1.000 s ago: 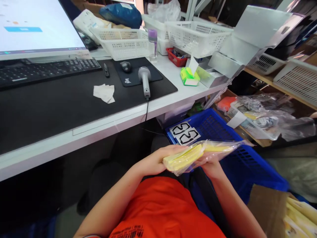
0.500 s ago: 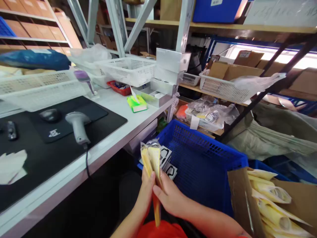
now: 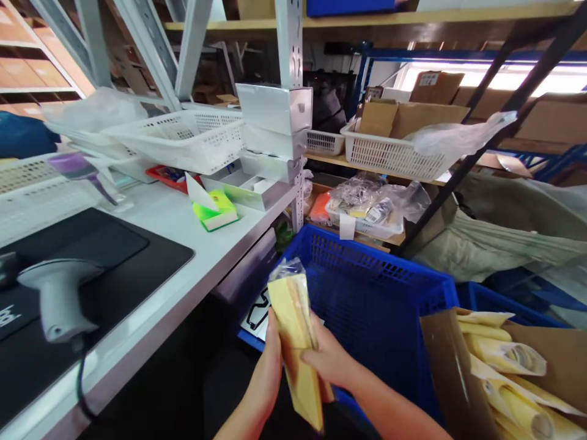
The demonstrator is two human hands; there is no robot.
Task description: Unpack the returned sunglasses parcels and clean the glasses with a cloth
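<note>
Head view: a yellow packet [image 3: 290, 324] in clear wrap [image 3: 287, 269] shows in front of the near left part of the blue crate [image 3: 385, 267], grasped between the fingers of both hands. The left hand [image 3: 266, 373] holds the packet's left edge; the right hand [image 3: 332, 359] grips the opposite edge, one digit pressed on the yellow face. The wrapped end juts past the fingers toward the crate's far side, and the other end hangs below them. Fingers behind the packet are hidden.

White cards [image 3: 259, 318] with black outlines lie at the crate's left end, partly behind the packet. Right of the crate, a carton [image 3: 444, 366] holds yellow envelopes [image 3: 486, 348], some rolled. Left of the crate is the tabletop [image 3: 160, 209], bearing a scanner [image 3: 64, 299], a green tissue pack [image 3: 215, 211] and stacked silver boxes [image 3: 270, 113]. Beyond the crate, a white basket [image 3: 380, 230] carries clear bags [image 3: 358, 189].
</note>
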